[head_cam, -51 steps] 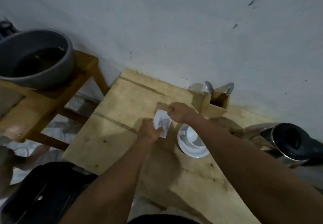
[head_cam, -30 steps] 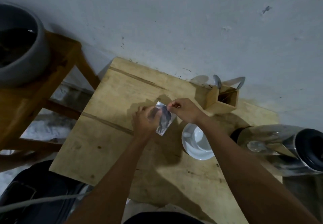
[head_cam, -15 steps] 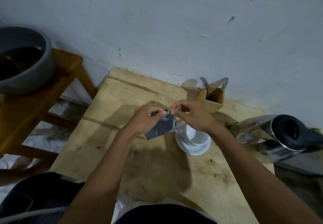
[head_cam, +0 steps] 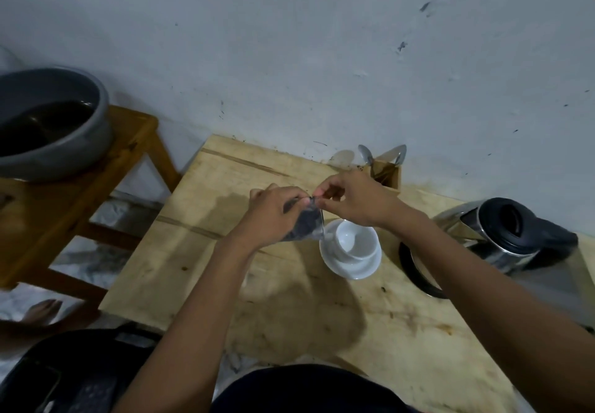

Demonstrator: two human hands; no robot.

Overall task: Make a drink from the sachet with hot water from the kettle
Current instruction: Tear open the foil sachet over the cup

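A small dark sachet [head_cam: 305,223] hangs above the wooden table [head_cam: 199,251], just left of a white cup [head_cam: 353,241] that stands on a white saucer [head_cam: 351,270]. My left hand [head_cam: 273,216] grips the sachet's left side and my right hand [head_cam: 354,201] pinches its top corner; the fingertips nearly meet. The cup looks empty. A steel kettle [head_cam: 502,238] with a black lid and handle stands on the table to the right, apart from both hands.
A wooden box [head_cam: 386,172] with spoons stands by the wall behind my right hand. At left, a grey basin [head_cam: 54,123] of dark liquid rests on a wooden stool [head_cam: 80,193]. A dark bag [head_cam: 64,377] lies at the bottom left.
The sachet, held flat earlier, has turned edge-on and been brought closer to the cup. Both hands have closed in on its top corner.
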